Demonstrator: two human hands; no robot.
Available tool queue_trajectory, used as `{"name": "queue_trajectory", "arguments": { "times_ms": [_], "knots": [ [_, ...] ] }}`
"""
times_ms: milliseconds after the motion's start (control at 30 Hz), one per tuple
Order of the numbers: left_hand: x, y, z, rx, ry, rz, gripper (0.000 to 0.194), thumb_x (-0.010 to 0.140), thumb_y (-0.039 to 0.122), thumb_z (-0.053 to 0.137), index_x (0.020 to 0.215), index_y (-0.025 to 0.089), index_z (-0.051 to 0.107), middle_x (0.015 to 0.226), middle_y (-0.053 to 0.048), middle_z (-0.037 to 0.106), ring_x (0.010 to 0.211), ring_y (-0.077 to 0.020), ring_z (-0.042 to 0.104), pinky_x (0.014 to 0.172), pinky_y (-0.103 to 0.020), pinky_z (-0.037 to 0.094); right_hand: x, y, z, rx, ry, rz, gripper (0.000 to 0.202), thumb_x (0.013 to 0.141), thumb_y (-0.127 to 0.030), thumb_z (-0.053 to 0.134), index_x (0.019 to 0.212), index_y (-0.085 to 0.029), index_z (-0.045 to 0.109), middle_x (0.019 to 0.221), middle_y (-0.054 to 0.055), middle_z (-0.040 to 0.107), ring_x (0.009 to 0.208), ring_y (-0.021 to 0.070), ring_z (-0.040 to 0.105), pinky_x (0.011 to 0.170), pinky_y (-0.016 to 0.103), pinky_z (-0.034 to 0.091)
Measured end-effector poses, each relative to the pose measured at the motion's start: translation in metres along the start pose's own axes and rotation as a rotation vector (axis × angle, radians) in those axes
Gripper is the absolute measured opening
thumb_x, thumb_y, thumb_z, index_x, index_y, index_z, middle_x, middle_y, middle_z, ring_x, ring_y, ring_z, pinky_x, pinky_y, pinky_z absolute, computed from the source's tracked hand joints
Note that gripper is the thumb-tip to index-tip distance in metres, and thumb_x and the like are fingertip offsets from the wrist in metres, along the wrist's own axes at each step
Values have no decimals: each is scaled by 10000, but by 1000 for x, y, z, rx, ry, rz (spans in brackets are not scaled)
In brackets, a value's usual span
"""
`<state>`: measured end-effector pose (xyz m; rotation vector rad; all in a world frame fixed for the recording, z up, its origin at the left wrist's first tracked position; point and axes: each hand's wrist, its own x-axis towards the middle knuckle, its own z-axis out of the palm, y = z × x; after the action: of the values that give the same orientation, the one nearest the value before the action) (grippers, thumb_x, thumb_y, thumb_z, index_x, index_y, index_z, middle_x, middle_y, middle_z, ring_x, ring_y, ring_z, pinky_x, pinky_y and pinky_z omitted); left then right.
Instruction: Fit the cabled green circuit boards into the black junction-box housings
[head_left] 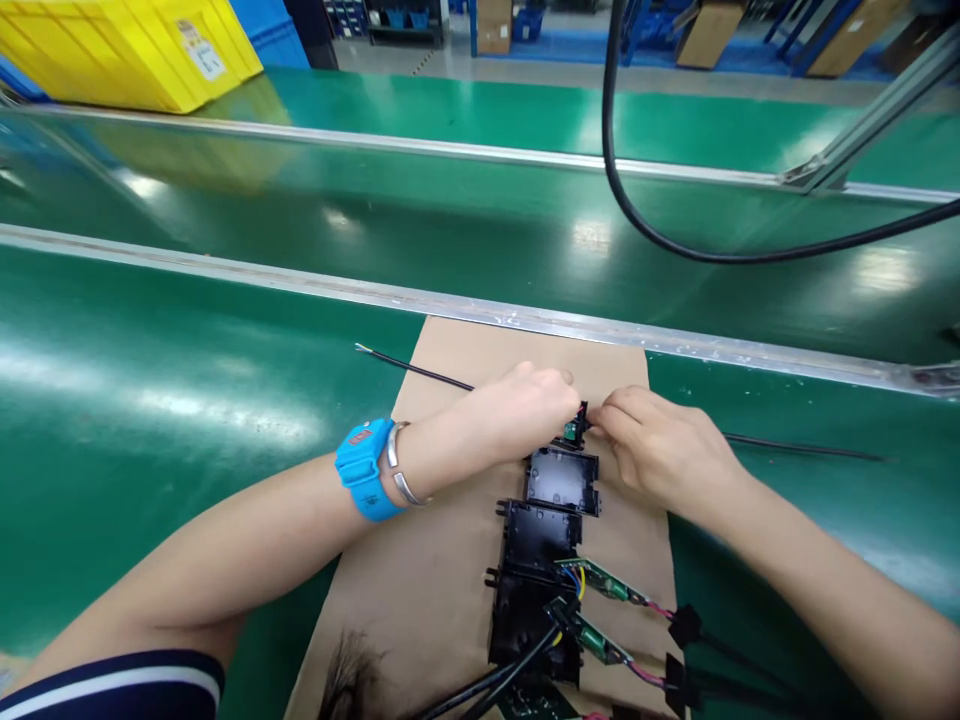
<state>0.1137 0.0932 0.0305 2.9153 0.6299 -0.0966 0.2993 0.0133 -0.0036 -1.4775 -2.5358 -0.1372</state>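
My left hand [536, 400] is closed at the far end of a row of black plastic cases, its fingertips mostly hidden at a small case [574, 432] with a green circuit board in it. My right hand [652, 440] pinches at that case's right side, where a black cable [802, 446] runs out to the right. Another stretch of black cable [420, 370], with bare wire ends, comes out to the left from behind my left hand. Nearer me lie open black cases [562, 480] and wired circuit boards [604, 582] with black cable plugs [684, 626].
A brown cardboard sheet [420, 560] lies under the work on a green table [187, 380]. A metal rail [300, 277] crosses behind it. A thick black cable [626, 205] hangs at the upper right. A yellow bin [127, 50] stands at the back left.
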Motion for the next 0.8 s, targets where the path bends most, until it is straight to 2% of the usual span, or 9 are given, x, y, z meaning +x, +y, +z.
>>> {"name": "queue_trajectory", "arguments": {
  "times_ms": [133,233,333,433,533,667,733,800],
  "knots": [
    [-3,0,1,25,24,29,239,877,25,450,807,110,662,833,-81,611,621,-134,559,545,-276,360,4,2,-4,20,-38,-21,212,882,-105,429,815,-162,622,815,61,627,780,180,570,616,291,397],
    [-5,-4,6,-1,53,45,213,871,62,494,828,145,685,875,-62,621,615,-133,558,515,-289,329,2,-3,0,-3,-11,-28,206,851,-60,433,795,-156,606,790,53,617,753,179,559,623,298,401],
    [-8,-10,12,-32,76,28,191,886,126,523,877,179,707,926,-56,643,697,-162,605,529,-289,352,-2,-10,3,-97,-12,-28,202,812,-37,450,743,-163,592,745,47,601,728,192,555,583,318,375],
    [-13,-17,16,-155,127,-6,197,889,201,567,1039,228,693,1037,-43,663,889,-194,639,628,-284,435,-5,-10,2,-81,-18,5,202,850,-60,449,793,-156,618,788,49,629,764,188,568,618,312,397],
    [-22,-27,14,-360,225,-59,327,880,243,595,1205,212,613,1111,-43,668,988,-179,624,777,-290,485,-8,-6,-3,35,-16,41,188,910,-138,466,915,-159,654,903,47,671,844,191,574,723,320,426],
    [-37,-35,12,-487,286,-172,258,869,181,546,1103,146,650,1067,-69,691,930,-161,637,809,-296,503,-4,-9,-13,86,54,116,184,902,-202,513,997,-160,666,964,59,670,904,225,544,790,376,419],
    [-43,-35,14,-495,295,-189,243,860,158,528,1064,137,659,1042,-67,698,932,-162,640,816,-301,510,4,-16,-14,103,72,107,213,908,-190,492,1014,-139,670,977,78,658,923,231,529,816,383,417],
    [-47,-34,19,-478,294,-173,249,844,162,550,1066,133,658,1030,-65,701,948,-174,639,845,-324,510,14,-25,-11,124,38,65,243,922,-176,461,1010,-131,683,964,88,647,930,232,521,818,375,416]
  ]
}}
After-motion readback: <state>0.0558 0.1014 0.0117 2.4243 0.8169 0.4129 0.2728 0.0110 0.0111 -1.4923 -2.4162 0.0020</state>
